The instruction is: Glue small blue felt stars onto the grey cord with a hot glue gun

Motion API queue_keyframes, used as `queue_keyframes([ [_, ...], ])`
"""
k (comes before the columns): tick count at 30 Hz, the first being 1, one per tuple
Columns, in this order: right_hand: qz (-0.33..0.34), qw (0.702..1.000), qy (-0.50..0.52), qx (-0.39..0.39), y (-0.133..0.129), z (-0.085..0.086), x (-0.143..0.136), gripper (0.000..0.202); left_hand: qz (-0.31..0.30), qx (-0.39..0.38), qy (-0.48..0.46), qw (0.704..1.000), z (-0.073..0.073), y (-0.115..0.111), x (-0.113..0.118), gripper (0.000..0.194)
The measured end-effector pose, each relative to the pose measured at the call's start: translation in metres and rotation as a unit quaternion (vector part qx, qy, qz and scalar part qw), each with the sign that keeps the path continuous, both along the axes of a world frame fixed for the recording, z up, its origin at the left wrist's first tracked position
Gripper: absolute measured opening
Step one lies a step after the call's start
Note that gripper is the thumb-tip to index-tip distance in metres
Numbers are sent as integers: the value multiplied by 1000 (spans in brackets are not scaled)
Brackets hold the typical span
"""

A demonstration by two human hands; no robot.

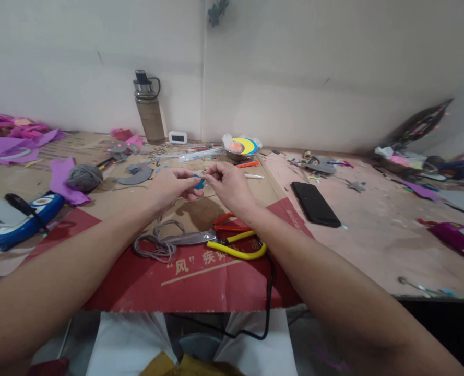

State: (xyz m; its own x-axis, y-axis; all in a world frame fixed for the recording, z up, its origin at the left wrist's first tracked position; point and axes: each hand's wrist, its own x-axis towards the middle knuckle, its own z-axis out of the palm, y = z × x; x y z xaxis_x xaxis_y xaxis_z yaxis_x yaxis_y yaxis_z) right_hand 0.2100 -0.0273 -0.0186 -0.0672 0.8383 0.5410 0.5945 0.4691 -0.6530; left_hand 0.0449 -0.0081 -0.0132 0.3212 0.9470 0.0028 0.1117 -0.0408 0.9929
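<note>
A small blue piece, perhaps felt or paper, is pinched between the thumb and fingers of my left hand. The fingertips of my right hand close on its right edge; a thin thread seems to run beneath them. Below the hands lie scissors with red handles and a yellow-handled cutting tool, blades pointing left. Beside the blades sits a loose coil of grey yarn.
Red-printed cardboard covers the table's middle. Left are a grey yarn ball and a blue-and-white device. Behind stand a bottle, a small clock and a bowl. A phone lies right; a black cord hangs over the front edge.
</note>
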Motion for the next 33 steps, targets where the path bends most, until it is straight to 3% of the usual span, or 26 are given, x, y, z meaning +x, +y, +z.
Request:
queue_keyframes([
  [18, 17, 1000, -18, 9, 1, -4, 0, 8, 25, 20, 45, 998, 6, -5, 2, 14],
  [33, -3, 999, -41, 11, 1, -3, -3, 7, -6, 97, 84, 992, 4, -4, -2, 26],
])
